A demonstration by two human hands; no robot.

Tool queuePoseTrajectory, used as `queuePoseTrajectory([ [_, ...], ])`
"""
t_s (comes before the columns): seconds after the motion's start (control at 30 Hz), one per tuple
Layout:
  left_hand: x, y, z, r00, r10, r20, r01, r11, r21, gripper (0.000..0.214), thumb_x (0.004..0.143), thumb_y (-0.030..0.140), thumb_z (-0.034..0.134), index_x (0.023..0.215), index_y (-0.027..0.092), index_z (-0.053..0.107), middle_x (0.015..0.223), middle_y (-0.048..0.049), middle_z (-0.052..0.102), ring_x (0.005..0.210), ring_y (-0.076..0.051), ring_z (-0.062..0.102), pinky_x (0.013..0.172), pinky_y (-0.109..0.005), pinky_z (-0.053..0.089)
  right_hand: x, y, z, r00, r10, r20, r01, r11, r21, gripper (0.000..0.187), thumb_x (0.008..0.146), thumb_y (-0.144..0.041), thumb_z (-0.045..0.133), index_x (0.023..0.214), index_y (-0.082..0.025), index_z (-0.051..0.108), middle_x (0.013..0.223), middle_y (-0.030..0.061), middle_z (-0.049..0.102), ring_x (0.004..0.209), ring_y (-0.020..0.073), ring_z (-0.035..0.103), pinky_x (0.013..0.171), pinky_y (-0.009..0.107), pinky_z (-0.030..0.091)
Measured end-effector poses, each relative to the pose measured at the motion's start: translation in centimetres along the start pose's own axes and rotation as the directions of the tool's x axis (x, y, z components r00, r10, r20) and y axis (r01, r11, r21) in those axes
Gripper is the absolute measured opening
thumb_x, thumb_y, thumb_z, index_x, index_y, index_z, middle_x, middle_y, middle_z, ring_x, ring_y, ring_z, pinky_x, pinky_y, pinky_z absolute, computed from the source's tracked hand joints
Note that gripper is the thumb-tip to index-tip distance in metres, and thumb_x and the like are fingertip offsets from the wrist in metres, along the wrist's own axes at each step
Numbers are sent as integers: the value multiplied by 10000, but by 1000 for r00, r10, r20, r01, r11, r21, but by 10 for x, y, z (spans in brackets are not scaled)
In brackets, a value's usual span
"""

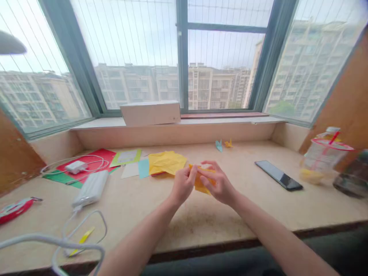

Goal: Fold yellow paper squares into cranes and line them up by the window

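bare forearms (140,239) and a thick white cable (43,239) loom closest in the head view, well nearer than the creased yellow paper sheet (165,161). just right of that sheet, the left hand (183,183) and the right hand (220,184) both pinch a folded orange-yellow paper (200,186) between thumbs and fingers. left of the sheet lie, in turn, a light-blue paper (143,168), a white paper (130,171), a lime-bordered paper (125,157) and red paper (103,152) bearing a white charger plug (76,166); a white power bank (91,188) sits left and nearer. right of and beyond the sheet are a blue origami crane (219,146) and a yellow origami crane (229,143); farther right of it, a black smartphone (278,175) and a clear plastic cup (327,157) with a red straw. behind it, a white box (151,114) rests on the windowsill (224,121).
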State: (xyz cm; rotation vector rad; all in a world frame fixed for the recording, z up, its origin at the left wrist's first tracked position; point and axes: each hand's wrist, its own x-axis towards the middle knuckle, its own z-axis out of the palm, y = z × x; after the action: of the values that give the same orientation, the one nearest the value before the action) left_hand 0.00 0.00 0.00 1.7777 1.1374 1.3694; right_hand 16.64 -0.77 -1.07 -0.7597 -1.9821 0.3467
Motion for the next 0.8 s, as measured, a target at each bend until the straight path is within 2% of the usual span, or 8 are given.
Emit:
queuePoseTrajectory([
  [0.13,3,2,0,998,20,-63,-26,995,-96,393,937,457,480,753,145,633,674,-18,615,615,-142,543,589,-248,407,6,-1,1,996,40,-79,-36,998,54,318,985,-297,468,1222,-245,674,1182,116,598,1240,260,507,1029,464,458],
  [0.23,4,3,0,997,6,-79,-24,971,-239,316,913,455,540,906,150,623,734,-12,628,645,-142,573,606,-244,449,7,3,5,961,217,-170,-182,963,198,350,911,-311,598,1256,-256,613,1214,96,604,1140,247,591,986,441,495],
  [0.3,4,4,1,998,-1,-59,-17,949,-315,307,903,460,565,890,155,596,715,1,612,623,-131,570,582,-230,450,8,6,7,913,380,-147,-300,871,388,465,855,-347,666,1295,-255,547,1178,83,623,982,222,663,858,400,562],
  [0.37,3,5,0,1000,6,-30,-16,931,-365,312,895,465,585,815,163,565,680,15,594,597,-118,562,562,-215,441,11,6,6,869,488,-81,-366,745,557,550,797,-384,722,1287,-233,524,1051,58,666,860,206,693,765,365,583],
  [0.43,3,5,0,1000,9,-6,-11,919,-394,324,887,467,602,780,165,551,654,21,590,579,-110,563,553,-206,438,14,4,2,846,532,-31,-388,655,648,621,741,-401,770,1275,-212,517,904,25,694,796,207,704,724,349,584],
  [0.5,3,5,-1,1000,0,-3,-1,910,-415,303,868,460,634,841,163,579,672,12,626,593,-117,592,574,-212,459,17,1,-4,828,560,-21,-394,608,689,659,708,-406,797,1269,-204,516,863,14,706,778,212,711,704,342,584],
  [0.6,5,4,-3,999,-23,-26,9,890,-456,325,822,446,695,960,169,598,779,-26,706,662,-149,659,639,-248,509,19,0,-10,821,572,1,-405,580,707,618,700,-400,808,1225,-195,554,895,27,723,793,211,717,711,336,584],
  [0.8,10,1,-4,997,-30,-74,-6,900,-436,319,759,443,751,813,144,659,793,-69,745,736,-179,688,685,-265,517,17,-1,-9,841,541,10,-426,650,630,502,701,-387,811,1138,-217,632,879,11,715,731,174,704,658,295,573],
])
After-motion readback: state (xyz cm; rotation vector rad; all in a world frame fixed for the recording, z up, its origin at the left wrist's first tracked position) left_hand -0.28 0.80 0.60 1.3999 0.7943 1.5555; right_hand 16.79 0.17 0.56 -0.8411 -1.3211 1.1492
